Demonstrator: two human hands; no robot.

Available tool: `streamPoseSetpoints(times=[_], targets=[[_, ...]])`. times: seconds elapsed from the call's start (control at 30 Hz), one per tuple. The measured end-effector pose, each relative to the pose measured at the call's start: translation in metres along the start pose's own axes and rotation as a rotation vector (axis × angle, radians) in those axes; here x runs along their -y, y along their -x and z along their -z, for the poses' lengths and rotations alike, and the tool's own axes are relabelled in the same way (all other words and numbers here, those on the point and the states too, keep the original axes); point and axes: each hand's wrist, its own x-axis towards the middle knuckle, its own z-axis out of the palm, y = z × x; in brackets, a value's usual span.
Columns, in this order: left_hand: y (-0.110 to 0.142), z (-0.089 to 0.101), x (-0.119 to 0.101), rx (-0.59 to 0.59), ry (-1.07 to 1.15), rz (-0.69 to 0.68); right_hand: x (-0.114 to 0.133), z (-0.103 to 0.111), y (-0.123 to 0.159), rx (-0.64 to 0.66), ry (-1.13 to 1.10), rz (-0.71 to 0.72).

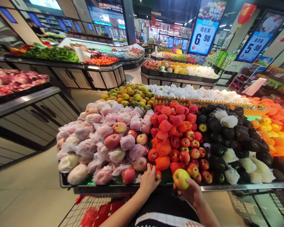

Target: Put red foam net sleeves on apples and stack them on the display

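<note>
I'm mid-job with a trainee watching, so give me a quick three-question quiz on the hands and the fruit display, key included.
1. What does the right hand hold?
A) an onion
B) a yellow-green fruit
C) an empty bag
2. True or false: the black-netted fruit lies right of the red-netted fruit.
3. Fill in: the left hand touches a small ____ apple.

Key: 1 B; 2 true; 3 red.

red onions (16, 80) are heaped at the far left; yellow mangoes (130, 94) are piled behind the fruit, and price signs (204, 30) are hung above.
</note>
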Motion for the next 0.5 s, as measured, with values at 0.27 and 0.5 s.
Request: streamPoseSetpoints(times=[0.27, 0.5], targets=[[-0.008, 0.02, 0.018, -0.011, 0.108, -0.039, 0.004, -0.016, -0.022, -0.179, 0.999, 0.458], [0.001, 0.032, 0.065, 0.035, 1.187, 0.01, -0.022, -0.003, -0.041, -0.101, 0.685, 0.399]])
